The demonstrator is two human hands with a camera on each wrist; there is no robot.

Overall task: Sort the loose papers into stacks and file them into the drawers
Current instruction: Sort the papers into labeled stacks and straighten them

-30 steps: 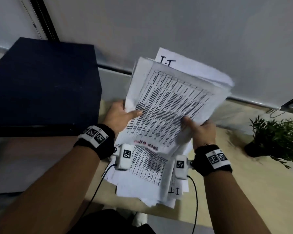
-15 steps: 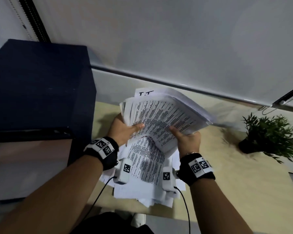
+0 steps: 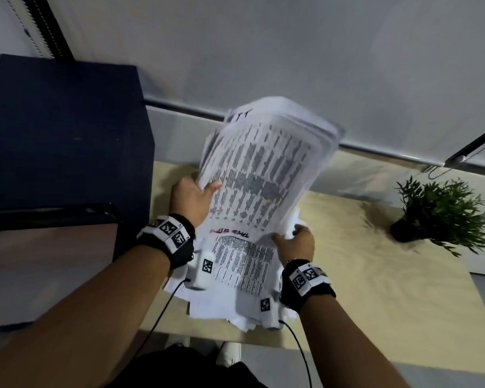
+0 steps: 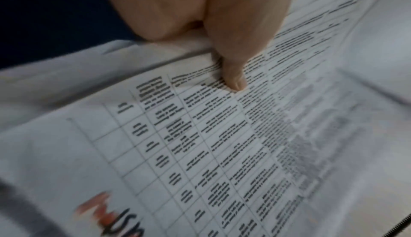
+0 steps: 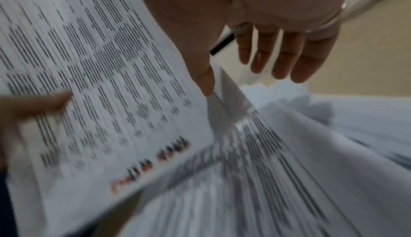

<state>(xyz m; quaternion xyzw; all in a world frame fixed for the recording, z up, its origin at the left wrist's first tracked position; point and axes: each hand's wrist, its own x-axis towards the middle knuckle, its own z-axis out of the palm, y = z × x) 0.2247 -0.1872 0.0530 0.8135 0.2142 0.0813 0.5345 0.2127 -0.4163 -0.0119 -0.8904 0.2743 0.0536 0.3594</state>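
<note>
While the dark blue cabinet [image 3: 59, 130] fills the left side of our desk [image 3: 375, 289], we hold a thick bundle of printed papers [image 3: 263, 175] above its middle, tilted up with the long axis running away from us toward the wall; the far edge is raised and leans slightly to the right, and the printed table faces us with its red heading at the near edge. Under it a loose pile of sheets [image 3: 241, 275] lies flat on the desk, its long axis also running away from us, corners fanned out unevenly at the near end.

A small potted plant [image 3: 443, 214] stands well apart at the desk's right.

Our left hand [image 3: 192, 201] grips the bundle's left edge, thumb pressed down on the printed face and the fingers hidden behind the sheets. Our right hand [image 3: 294, 245] is at the bundle's near right corner: the thumb lies along the page edge, while the fingers [image 5: 282, 54] hang loosely spread, nearly straight and apart from the paper, closing on nothing. The two hands are apart, one at each side of the bundle.
</note>
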